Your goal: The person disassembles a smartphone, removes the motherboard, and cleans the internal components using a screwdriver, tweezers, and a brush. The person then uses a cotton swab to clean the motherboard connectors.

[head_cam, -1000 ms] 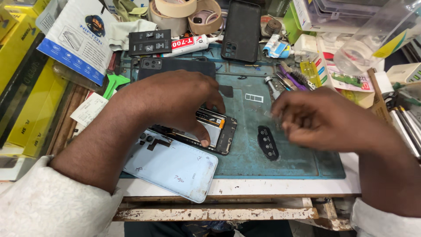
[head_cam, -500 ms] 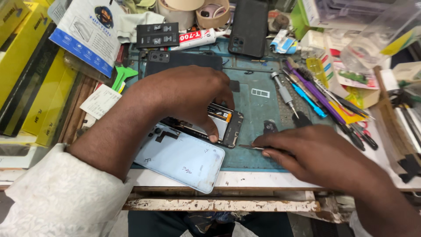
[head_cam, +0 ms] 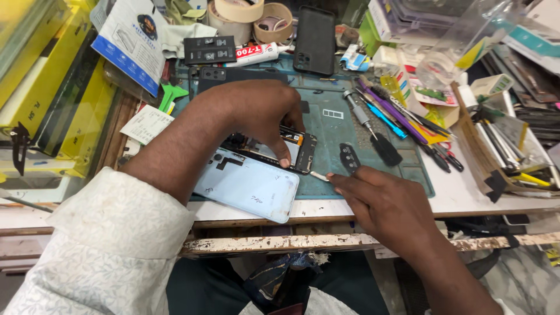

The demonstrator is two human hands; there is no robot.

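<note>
1. Stacked yellow flat boxes [head_cam: 55, 99] stand along the left edge of the bench, with a blue-and-white printed packet [head_cam: 131, 44] leaning beside them.
2. A pale blue phone back cover [head_cam: 248, 186] lies on the near left corner of the teal rubber work mat [head_cam: 326, 125], tilted, its corner reaching the bench edge.
3. The left hand [head_cam: 256, 111] presses down on the opened black phone body [head_cam: 291, 149], fingers curled over it, one fingertip at its lower edge. The phone body lies on the mat, touching the back cover's upper edge.
4. A small black oblong camera-frame part [head_cam: 349, 157] sits on the mat just right of the phone body.
5. The right hand [head_cam: 385, 204] pinches a thin pale tool [head_cam: 319, 175] between thumb and forefinger, its tip near the phone body's lower right corner.
6. A silver screwdriver with black handle [head_cam: 373, 131] lies farther right on the mat, beside purple and blue hand tools [head_cam: 394, 111].
7. A black phone case [head_cam: 315, 39] and rolls of beige tape [head_cam: 256, 14] rest at the back.
</note>
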